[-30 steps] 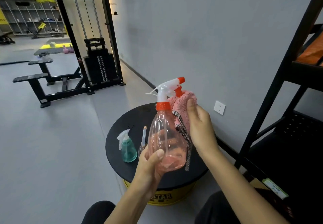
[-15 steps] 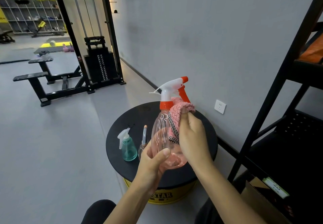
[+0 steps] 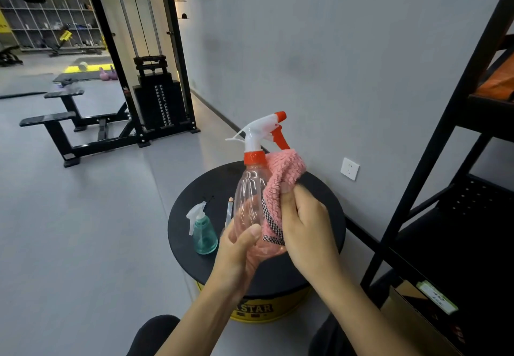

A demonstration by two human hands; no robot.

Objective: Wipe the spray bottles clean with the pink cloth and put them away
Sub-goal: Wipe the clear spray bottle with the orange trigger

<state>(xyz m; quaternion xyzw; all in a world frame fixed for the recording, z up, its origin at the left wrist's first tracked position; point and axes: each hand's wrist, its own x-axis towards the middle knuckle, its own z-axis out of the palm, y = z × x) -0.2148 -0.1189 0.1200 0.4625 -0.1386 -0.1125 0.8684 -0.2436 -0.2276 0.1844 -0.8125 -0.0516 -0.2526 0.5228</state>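
Since a second ago, right hand (image 3: 308,227) has slid down the pink spray bottle (image 3: 250,197) — fingers now curled round the bunched pink cloth (image 3: 281,180), pressed against the bottle's shoulder just under the orange collar. Base gripped by left hand (image 3: 239,255), bottle upright above the round black surface (image 3: 189,216). Small teal spray bottle (image 3: 205,233) stands on the surface — left of the hands.

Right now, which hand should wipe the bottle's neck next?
Right, probably. The right hand grips the cloth against the bottle, just under the neck; the left hand holds the bottle's base.
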